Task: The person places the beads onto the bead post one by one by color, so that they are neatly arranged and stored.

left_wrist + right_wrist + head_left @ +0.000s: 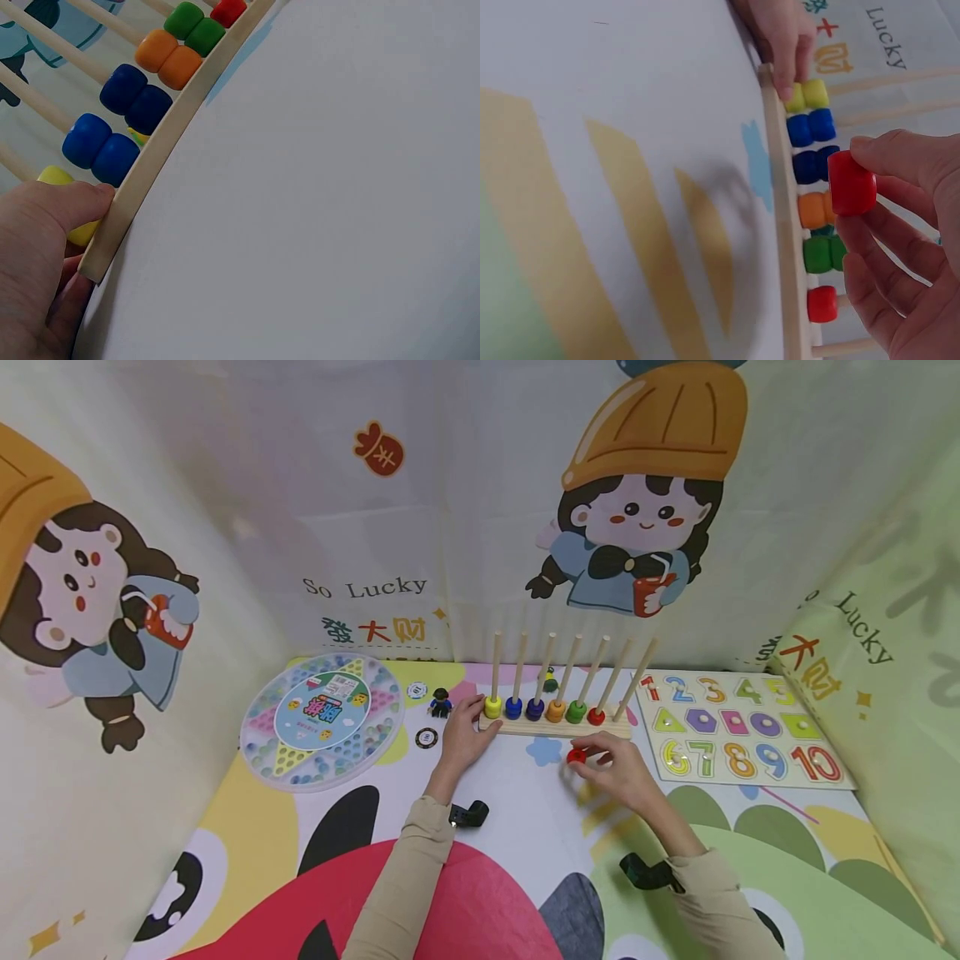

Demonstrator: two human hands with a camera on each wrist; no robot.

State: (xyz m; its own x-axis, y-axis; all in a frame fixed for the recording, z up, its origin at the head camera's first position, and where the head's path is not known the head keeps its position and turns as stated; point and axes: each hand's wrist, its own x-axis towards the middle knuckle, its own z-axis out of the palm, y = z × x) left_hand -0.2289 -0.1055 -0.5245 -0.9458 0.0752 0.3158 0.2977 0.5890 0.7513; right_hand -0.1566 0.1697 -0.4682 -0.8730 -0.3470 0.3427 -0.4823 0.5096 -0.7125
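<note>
A wooden peg rack (555, 725) stands on the table with a row of upright pegs. Pairs of yellow (492, 707), blue (513, 707), dark blue (535, 708), orange (555, 711) and green beads (576, 712) sit low on their pegs. One red bead (823, 304) is on the peg beside them, and the rightmost peg is bare. My left hand (465, 735) grips the left end of the rack's base, thumb beside the yellow beads. My right hand (611, 766) pinches another red bead (853, 184) between thumb and fingers, in front of the rack's right part.
To the left lies a round marble game board (262, 760) with two chips (417, 691) and a small toy figure (440, 702) beside it. A number and shape puzzle board (720, 753) lies on the right. Behind the pegs is a small green-yellow toy (551, 680).
</note>
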